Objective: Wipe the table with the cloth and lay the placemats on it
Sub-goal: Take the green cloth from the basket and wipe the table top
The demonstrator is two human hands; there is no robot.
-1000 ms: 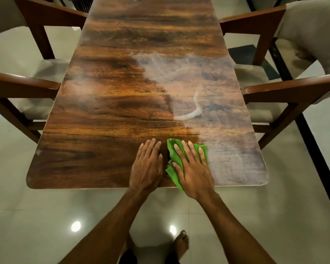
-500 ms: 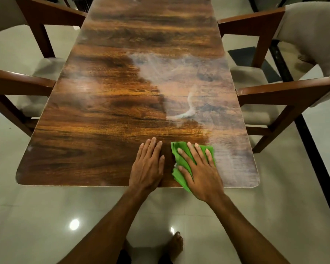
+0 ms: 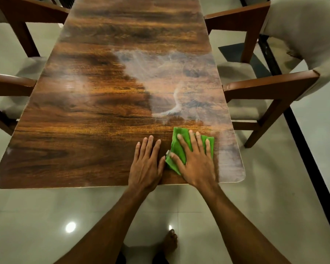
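Wooden dining table (image 3: 88, 115), hazy toward 1 o'clock. Green cloth (image 3: 179, 149), soft and light (folded), lies at 5 o'clock under right hand (image 3: 195, 161), fingers spread flat; left hand (image 3: 146, 164) flat, empty. Press it by palm.

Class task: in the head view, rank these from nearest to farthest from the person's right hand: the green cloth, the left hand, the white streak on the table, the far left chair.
1. Green cloth: under the right hand.
2. Left hand: beside it, flat on the table.
3. White streak: ahead, mid-table.
4. Far left chair: top-left corner.
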